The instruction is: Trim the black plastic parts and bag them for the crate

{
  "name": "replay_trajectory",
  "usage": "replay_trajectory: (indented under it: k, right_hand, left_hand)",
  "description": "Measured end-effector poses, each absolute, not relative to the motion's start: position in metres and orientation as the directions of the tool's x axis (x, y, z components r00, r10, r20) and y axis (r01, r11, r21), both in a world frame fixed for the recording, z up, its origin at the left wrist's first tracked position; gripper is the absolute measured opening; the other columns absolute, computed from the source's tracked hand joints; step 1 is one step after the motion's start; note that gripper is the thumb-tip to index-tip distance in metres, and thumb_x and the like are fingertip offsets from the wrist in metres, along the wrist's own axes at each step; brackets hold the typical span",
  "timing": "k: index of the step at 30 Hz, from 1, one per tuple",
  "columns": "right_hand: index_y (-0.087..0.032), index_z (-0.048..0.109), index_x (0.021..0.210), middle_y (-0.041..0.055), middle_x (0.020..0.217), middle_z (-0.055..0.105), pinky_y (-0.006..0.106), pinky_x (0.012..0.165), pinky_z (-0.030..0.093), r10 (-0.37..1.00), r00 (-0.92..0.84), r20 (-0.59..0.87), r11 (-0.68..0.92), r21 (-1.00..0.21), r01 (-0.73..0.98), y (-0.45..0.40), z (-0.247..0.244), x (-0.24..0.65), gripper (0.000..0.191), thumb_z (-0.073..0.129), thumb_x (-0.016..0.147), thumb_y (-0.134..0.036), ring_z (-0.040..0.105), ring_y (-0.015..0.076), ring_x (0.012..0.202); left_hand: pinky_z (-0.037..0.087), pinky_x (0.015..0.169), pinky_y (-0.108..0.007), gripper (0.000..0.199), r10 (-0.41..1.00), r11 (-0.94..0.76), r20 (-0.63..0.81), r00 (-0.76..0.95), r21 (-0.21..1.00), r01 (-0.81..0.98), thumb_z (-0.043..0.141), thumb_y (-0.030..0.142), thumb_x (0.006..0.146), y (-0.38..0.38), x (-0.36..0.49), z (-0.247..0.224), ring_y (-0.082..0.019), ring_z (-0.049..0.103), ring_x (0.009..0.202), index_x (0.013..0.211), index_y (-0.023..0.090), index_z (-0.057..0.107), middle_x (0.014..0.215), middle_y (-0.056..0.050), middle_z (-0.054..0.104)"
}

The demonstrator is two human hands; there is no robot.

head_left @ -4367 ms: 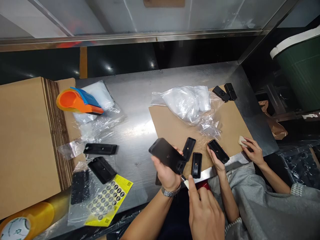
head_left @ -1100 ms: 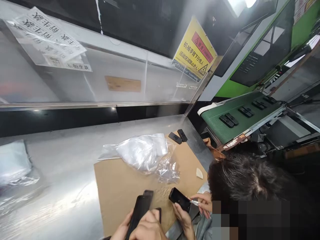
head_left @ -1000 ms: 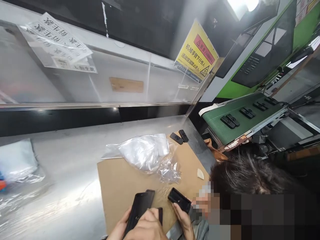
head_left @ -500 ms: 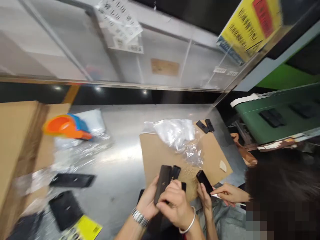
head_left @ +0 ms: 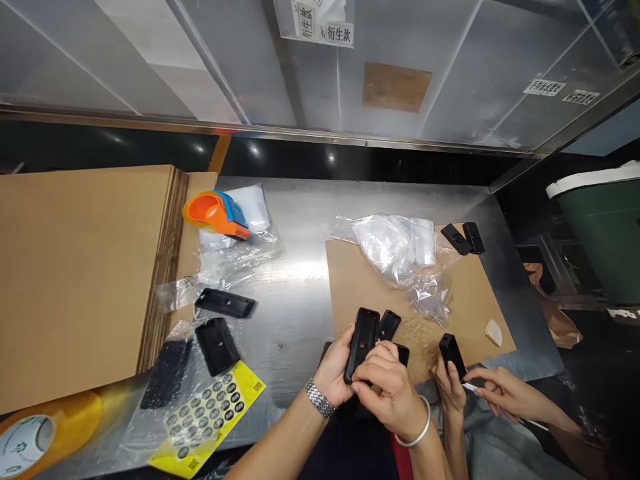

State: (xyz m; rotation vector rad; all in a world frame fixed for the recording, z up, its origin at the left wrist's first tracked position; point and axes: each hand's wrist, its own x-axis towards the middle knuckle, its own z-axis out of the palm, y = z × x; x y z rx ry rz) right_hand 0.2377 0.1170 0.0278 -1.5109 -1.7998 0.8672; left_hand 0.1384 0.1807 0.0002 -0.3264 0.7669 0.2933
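"衍生款" on white label (head_left: pixel 338 34)

Toward the desk's (head_left: pixel 295 293) left edge, two uncovered black shells (head_left: pixel 217 347), one cardboard stack (head_left: pixel 80 280) and one sticker sheet (head_left: pixel 207 417) are counted, with two black blocks (head_left: pixel 456 239) near the far right corner and two held black cases (head_left: pixel 363 340).

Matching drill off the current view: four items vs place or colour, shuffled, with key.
Items
1. Watch
2. White piece
3. Sticker sheet
4. Bangle

Place or colour
A. On the cardboard
B. At the wrist of the right hand
C. Yellow
D. At the wrist of the left hand

Pairs: 1-D, 2-A, 3-C, 4-B
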Motion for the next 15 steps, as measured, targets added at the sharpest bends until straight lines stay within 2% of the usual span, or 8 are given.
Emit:
replay_trajectory:
  k: [3, 9, 15]
  right_hand:
    - [-0.021, 0.056, 0.071, -0.0029, 0.062, 0.053, 0.035, 0.085, 0.033, 0.988, -0.151, 0.018, 0.105, -0.803, 0.586, 0.1166, 0.0262, 0.2365, 0.009, 0.050, 0.078, -0.018, 0.049, 0.0115, 0.068]
    - [-0.022, 0.057, 0.078, -0.0025, 0.070, 0.058, 0.036, 0.089, 0.030, 0.986, -0.165, 0.030, 0.120, -0.811, 0.573, 0.1153, 0.0254, 0.2349, 0.009, 0.050, 0.079, -0.017, 0.051, 0.0109, 0.072]
    - [-0.021, 0.051, 0.070, -0.0026, 0.064, 0.052, 0.037, 0.087, 0.033, 0.988, -0.156, 0.024, 0.107, -0.829, 0.549, 0.1115, 0.0218, 0.2354, 0.009, 0.049, 0.077, -0.016, 0.049, 0.0114, 0.068]
  left_hand:
    - [0.046, 0.061, -0.027, 0.037, 0.144, 0.905, -0.722, 0.677, -0.180, -0.385, 0.044, 0.039, 0.082, 0.1815, 0.1381, 0.0021, -0.017, 0.060, 0.058, 0.065, 0.009, 0.057, 0.059, -0.008, 0.063]
    - [0.043, 0.049, -0.022, 0.044, 0.093, 0.906, -0.757, 0.647, -0.205, -0.370, 0.041, 0.044, 0.083, 0.1831, 0.1376, 0.0017, -0.014, 0.058, 0.048, 0.062, 0.008, 0.056, 0.055, -0.008, 0.062]
    - [0.044, 0.051, -0.022, 0.041, 0.142, 0.894, -0.773, 0.619, -0.168, -0.415, 0.044, 0.042, 0.082, 0.1809, 0.1362, 0.0008, -0.013, 0.057, 0.050, 0.062, 0.008, 0.057, 0.056, -0.008, 0.062]
